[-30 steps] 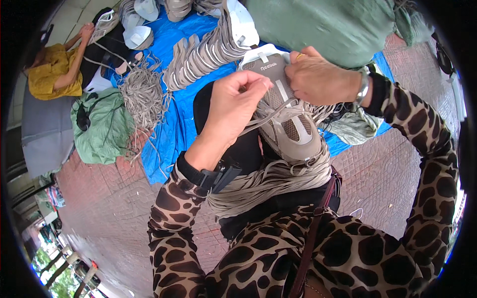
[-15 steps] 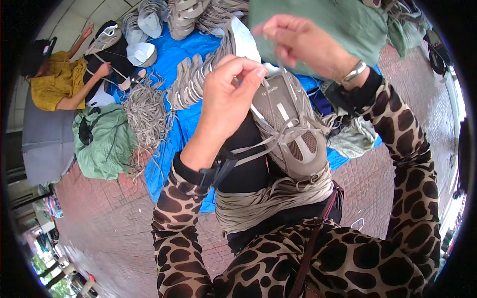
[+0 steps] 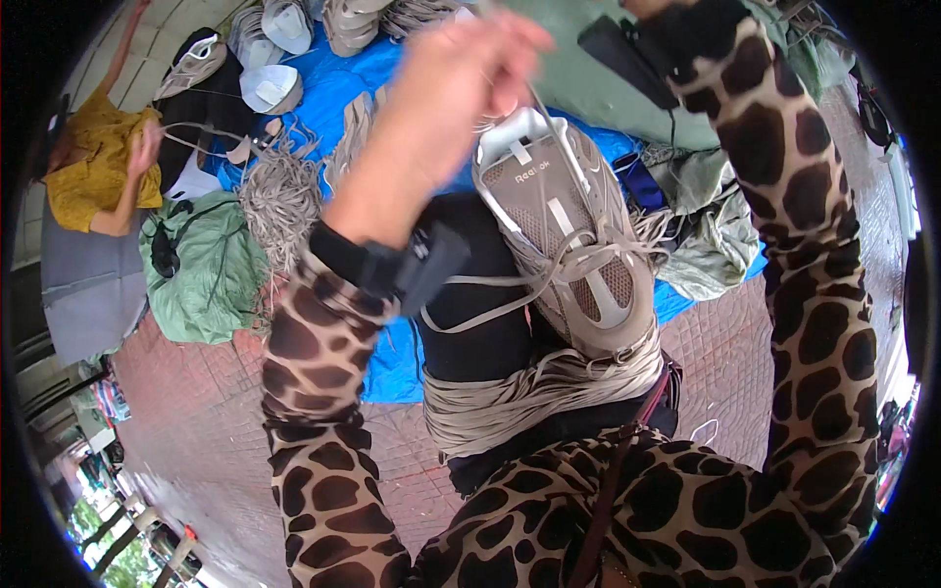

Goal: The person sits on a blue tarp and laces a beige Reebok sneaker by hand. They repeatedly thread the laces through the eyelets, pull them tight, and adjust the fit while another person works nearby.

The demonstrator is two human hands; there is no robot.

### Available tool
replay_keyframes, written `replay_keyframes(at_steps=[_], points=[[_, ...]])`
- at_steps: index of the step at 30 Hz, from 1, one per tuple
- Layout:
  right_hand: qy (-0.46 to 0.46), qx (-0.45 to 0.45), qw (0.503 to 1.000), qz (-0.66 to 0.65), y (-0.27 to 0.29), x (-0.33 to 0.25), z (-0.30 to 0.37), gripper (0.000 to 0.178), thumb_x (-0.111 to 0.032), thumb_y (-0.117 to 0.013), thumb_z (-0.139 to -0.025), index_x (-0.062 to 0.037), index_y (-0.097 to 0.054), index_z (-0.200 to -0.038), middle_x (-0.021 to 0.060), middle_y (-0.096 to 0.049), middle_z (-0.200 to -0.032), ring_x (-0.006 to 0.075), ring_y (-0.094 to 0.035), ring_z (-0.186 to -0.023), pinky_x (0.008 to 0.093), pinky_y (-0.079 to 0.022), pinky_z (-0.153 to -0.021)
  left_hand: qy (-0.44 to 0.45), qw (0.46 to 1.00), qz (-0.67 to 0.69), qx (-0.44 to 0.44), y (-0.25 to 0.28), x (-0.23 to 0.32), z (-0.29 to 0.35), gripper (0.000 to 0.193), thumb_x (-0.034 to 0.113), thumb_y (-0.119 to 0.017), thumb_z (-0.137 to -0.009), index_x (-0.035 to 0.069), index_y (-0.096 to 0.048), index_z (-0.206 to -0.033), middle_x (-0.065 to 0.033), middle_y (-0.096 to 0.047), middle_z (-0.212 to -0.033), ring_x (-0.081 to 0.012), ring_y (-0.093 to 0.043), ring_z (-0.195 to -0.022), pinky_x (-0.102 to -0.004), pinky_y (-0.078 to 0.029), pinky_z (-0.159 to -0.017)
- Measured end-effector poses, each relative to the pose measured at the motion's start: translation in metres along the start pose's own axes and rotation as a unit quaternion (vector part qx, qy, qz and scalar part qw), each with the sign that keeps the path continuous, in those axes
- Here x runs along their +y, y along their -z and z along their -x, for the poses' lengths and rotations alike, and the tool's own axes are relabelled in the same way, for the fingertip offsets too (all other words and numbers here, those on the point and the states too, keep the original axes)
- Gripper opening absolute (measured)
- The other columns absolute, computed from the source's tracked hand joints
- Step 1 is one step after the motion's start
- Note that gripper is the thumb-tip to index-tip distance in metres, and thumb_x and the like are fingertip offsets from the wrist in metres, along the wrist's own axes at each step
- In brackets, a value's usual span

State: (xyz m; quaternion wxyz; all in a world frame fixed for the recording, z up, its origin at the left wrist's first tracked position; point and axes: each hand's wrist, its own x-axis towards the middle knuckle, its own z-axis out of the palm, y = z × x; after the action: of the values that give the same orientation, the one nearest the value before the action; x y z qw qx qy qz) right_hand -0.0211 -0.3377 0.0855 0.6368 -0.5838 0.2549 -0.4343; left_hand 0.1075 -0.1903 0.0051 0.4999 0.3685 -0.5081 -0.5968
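Note:
A grey-brown mesh sports shoe upper [image 3: 554, 220] lies across my black-trousered lap, toe toward me. Loose shoelaces [image 3: 480, 309] loop over its front and trail to the left. Above its white-edged opening, my left hand [image 3: 470, 73] is raised with fingers bent but smeared by motion. A lace stretches up from the shoe close to these fingers; whether they grip it is unclear. My right hand [image 3: 642, 8] is cut off by the top edge, so its fingers are hidden. A thick bundle of beige laces [image 3: 544, 397] spans my thighs below the toe.
A blue tarp [image 3: 392, 363] under the work carries a tangled lace heap [image 3: 279, 196] and stacked shoe uppers [image 3: 348, 24]. Green sacks [image 3: 201, 279] stand left and ahead. At left, a person in a yellow shirt [image 3: 113, 157] handles a lace near another shoe upper [image 3: 191, 69].
Both my hands have risen away from the shoe; the right has almost left the picture at the top. The shoe's opening now shows. The other person's arms have spread, drawing a lace out.

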Motion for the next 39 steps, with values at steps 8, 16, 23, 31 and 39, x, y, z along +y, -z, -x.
replay_keyframes(at_steps=[8, 16, 23, 31, 39], points=[[-0.264, -0.317, 0.909, 0.049, 0.012, 0.045, 0.119, 0.034, -0.028, -0.055, -0.101, -0.0002, -0.060, -0.120, 0.0135, -0.068, -0.110, 0.0136, -0.068, -0.066, 0.0215, -0.053, -0.052, -0.141, 0.987, 0.062, 0.044, 0.077, 0.101, -0.063, 0.022, 0.021, -0.044, -0.106, 0.002, -0.054, -0.102, -0.0003, -0.054, -0.082, -0.0091, -0.049, -0.063, -0.0200, -0.040, -0.053], [-0.079, -0.109, 0.989, 0.066, 0.031, 0.041, 0.028, 0.026, -0.016, -0.043, -0.104, 0.0037, -0.060, -0.100, 0.0119, -0.066, -0.086, 0.0173, -0.064, -0.067, 0.0292, -0.057, -0.063, -0.050, 0.907, -0.275, 0.315, 0.025, 0.033, 0.014, 0.020, 0.017, -0.064, -0.095, 0.003, -0.064, -0.108, 0.0038, -0.056, -0.076, -0.0058, -0.050, -0.062, -0.0204, -0.040, -0.054], [-0.133, -0.141, 0.972, 0.133, 0.038, 0.053, 0.005, 0.029, -0.020, -0.045, -0.104, 0.0048, -0.060, -0.102, 0.0133, -0.069, -0.088, 0.0208, -0.069, -0.071, 0.0321, -0.061, -0.064, 0.080, 0.869, -0.488, 0.014, -0.056, -0.039, 0.119, 0.012, 0.018, -0.073, -0.084, 0.011, -0.064, -0.089, -0.0066, -0.057, -0.057, -0.0194, -0.057, -0.053, -0.0370, -0.043, -0.051], [-0.138, -0.123, 0.965, 0.188, 0.042, 0.031, 0.029, 0.031, -0.024, -0.046, -0.105, 0.0031, -0.060, -0.102, 0.0109, -0.068, -0.086, 0.0168, -0.067, -0.067, 0.0283, -0.058, -0.059, 0.209, 0.969, -0.132, -0.011, -0.047, -0.047, 0.112, 0.012, 0.005, -0.072, -0.079, 0.006, -0.061, -0.082, -0.0059, -0.055, -0.056, -0.0122, -0.047, -0.043, -0.0300, -0.036, -0.045], [-0.183, -0.188, 0.962, 0.073, 0.047, 0.021, 0.027, 0.031, -0.023, -0.040, -0.108, 0.0023, -0.058, -0.110, 0.0092, -0.068, -0.087, 0.0047, -0.029, -0.049, 0.0201, -0.024, -0.040, -0.115, 0.707, -0.697, 0.040, -0.072, -0.058, 0.121, 0.016, 0.013, -0.067, -0.076, 0.010, -0.051, -0.078, -0.0057, -0.056, -0.058, -0.0258, -0.061, -0.047, -0.0361, -0.050, -0.047]])
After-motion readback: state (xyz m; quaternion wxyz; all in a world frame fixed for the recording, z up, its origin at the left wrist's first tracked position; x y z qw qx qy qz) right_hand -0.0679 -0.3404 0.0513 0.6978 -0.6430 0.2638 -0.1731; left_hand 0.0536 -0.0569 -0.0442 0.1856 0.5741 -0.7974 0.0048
